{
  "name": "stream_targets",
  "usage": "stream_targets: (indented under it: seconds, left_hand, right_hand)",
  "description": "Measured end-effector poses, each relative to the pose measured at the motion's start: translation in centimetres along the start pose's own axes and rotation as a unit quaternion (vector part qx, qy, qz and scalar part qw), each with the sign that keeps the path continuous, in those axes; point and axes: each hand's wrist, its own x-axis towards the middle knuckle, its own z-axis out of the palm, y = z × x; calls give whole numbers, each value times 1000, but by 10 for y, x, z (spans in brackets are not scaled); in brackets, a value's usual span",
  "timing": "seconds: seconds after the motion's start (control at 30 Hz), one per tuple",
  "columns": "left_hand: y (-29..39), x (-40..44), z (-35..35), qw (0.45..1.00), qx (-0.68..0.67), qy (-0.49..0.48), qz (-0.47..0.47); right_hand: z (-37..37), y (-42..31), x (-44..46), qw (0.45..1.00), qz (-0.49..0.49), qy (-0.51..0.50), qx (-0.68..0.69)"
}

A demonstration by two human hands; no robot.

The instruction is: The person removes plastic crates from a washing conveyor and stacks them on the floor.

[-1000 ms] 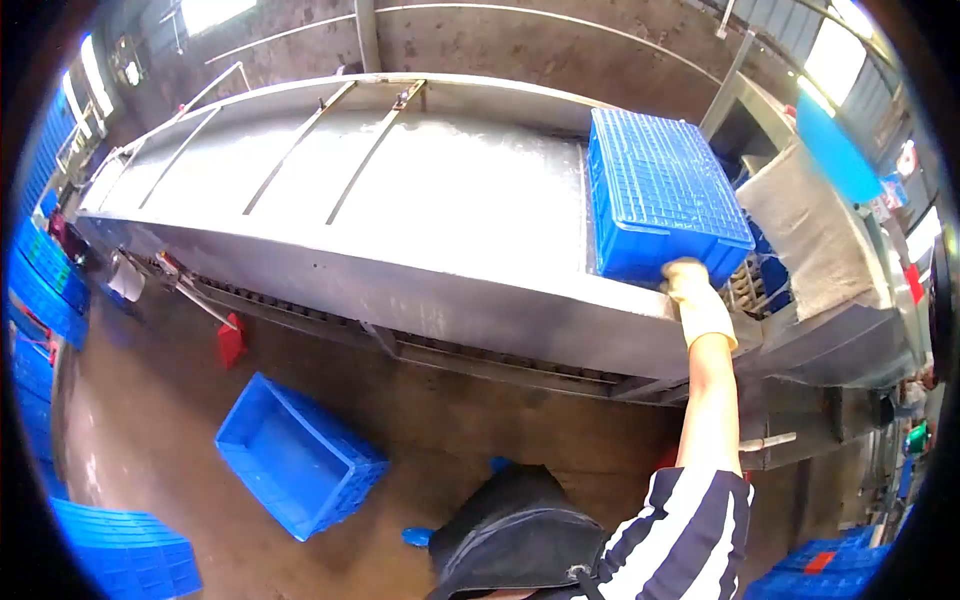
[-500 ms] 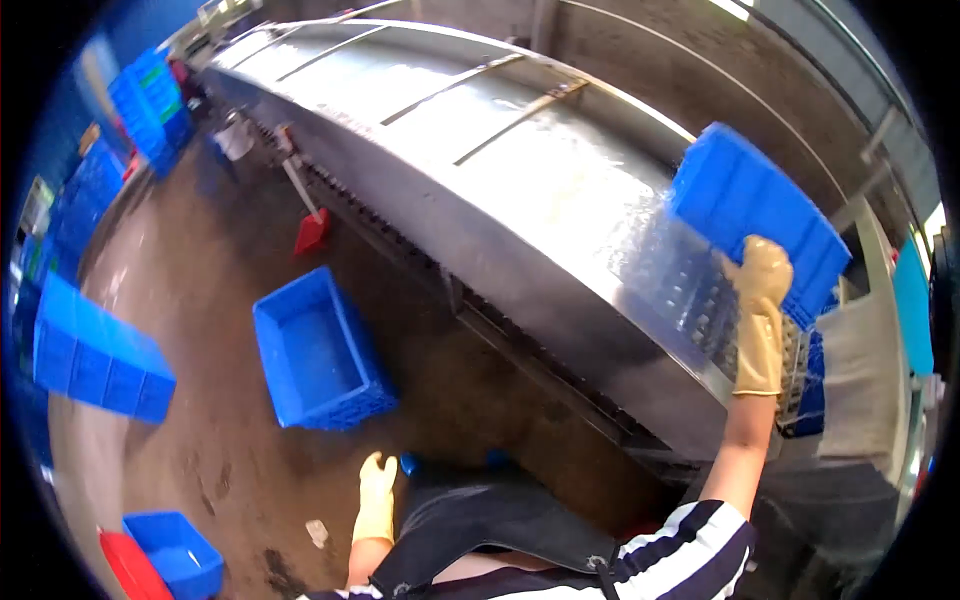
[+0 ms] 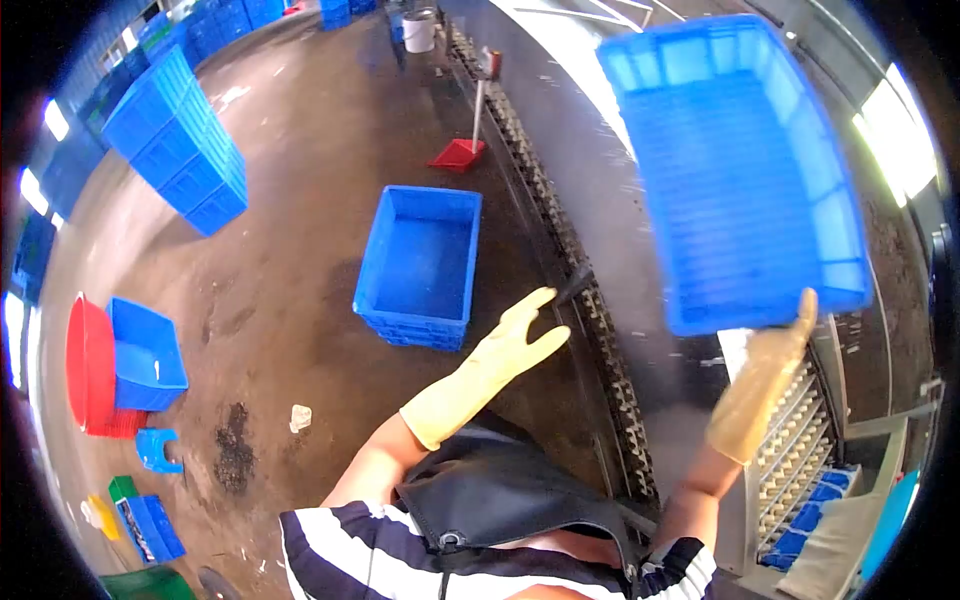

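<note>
Nearest the camera I logged the black apron (image 3: 500,480) and striped shirt (image 3: 350,540), both cut off by the bottom edge.

Left hand (image 3: 490,365), yellow glove: thumb and fingers spread wide, holding nothing. It was near the blue floor crate (image 3: 420,262), which stood upright on the wet brown floor (image 3: 300,230).

Right hand (image 3: 765,385), yellow glove, smeared by motion: closed on the near rim of the raised blue crate (image 3: 735,170), thumb over the edge. The other fingers were hidden, so I could not tell their exact placing. The crate was tilted, its open side facing me, over the metal trough (image 3: 640,200); whether its far end touched the trough I could not tell. It covered much of the metal behind.

Below the right hand lay rows of pale pieces on bars (image 3: 790,450), partly hidden by the glove; material unclear. A pale cloth (image 3: 835,545) hung beside them.

To the left, a red tub (image 3: 90,365) stood against a small blue crate (image 3: 150,355). Farther off: a red dustpan (image 3: 459,154) beside the trough, a leaning-looking crate stack (image 3: 180,140) distorted by the lens, and a white bucket (image 3: 419,32) near the top edge.
</note>
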Motion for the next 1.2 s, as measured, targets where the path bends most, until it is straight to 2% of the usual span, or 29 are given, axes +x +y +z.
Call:
stream_targets:
  seconds: [0.03,0.07,0.1,0.13,0.17,0.2,0.23,0.27,0.3,0.33,0.37,0.4,0.43,0.5,0.57,0.6,0.7,0.83,0.9,0.97,1.0,1.03,1.13,1.17,1.2]
  left_hand:
    - [27,6,-10,995,-91,-7,-51]
    - [2,16,-7,988,-139,50,37]
    - [-29,25,-5,969,-184,106,124]
    - [-39,42,-32,972,-231,34,15]
    - [-29,38,-46,971,-138,184,-68]
    - [-20,34,-61,931,-63,316,-171]
    - [-75,38,-85,913,-46,325,-241]
    - [-114,27,-124,905,71,300,-293]
    - [-171,13,-153,906,65,312,-280]
    - [-214,2,-187,915,99,269,-283]
    - [-234,-12,-203,875,160,305,-340]
    - [-265,-21,-243,872,174,174,-422]
    - [-292,-44,-250,841,219,186,-459]
    - [-312,-73,-278,913,128,210,-326]
    - [-296,-59,-302,917,156,198,-311]
    - [-324,-56,-313,921,151,199,-300]
    - [-314,-12,-328,879,249,188,-361]
    - [-328,39,-351,874,261,143,-385]
    - [-361,37,-358,908,191,176,-328]
    - [-367,45,-367,887,259,135,-357]
    - [-358,46,-366,881,252,133,-377]
    - [-360,43,-366,883,253,123,-376]
    - [-379,12,-372,901,223,95,-359]
    - [-375,0,-365,903,225,88,-355]
    - [-362,-13,-355,897,221,95,-372]
  right_hand:
    - [5,42,8,997,-25,-77,-2]
    - [34,72,-24,995,87,-56,12]
    - [56,110,-59,988,139,-50,34]
    - [69,146,-90,978,190,-88,13]
    - [73,203,-108,963,196,-174,59]
    - [73,241,-130,950,267,-162,1]
    - [66,306,-137,912,384,-111,92]
    - [52,349,-154,831,483,-104,257]
    - [39,391,-172,690,588,-42,420]
    - [25,433,-189,541,674,30,502]
    - [25,447,-223,652,698,-13,294]
    - [27,461,-252,724,684,-59,68]
    - [28,473,-271,752,630,-102,-162]
    - [16,485,-302,723,671,-102,-130]
    - [14,509,-308,699,661,-176,-211]
    - [14,527,-308,676,671,-195,-233]
    - [33,560,-296,686,634,-198,-297]
    - [85,581,-258,698,613,-192,-315]
    - [92,558,-253,721,580,-256,-280]
    - [121,500,-259,760,527,-259,-279]
    - [119,494,-262,787,504,-247,-256]
    - [114,499,-265,791,503,-238,-255]
    - [92,513,-269,767,532,-227,-278]
    - [79,517,-274,784,514,-213,-277]
    - [68,514,-275,766,535,-221,-279]
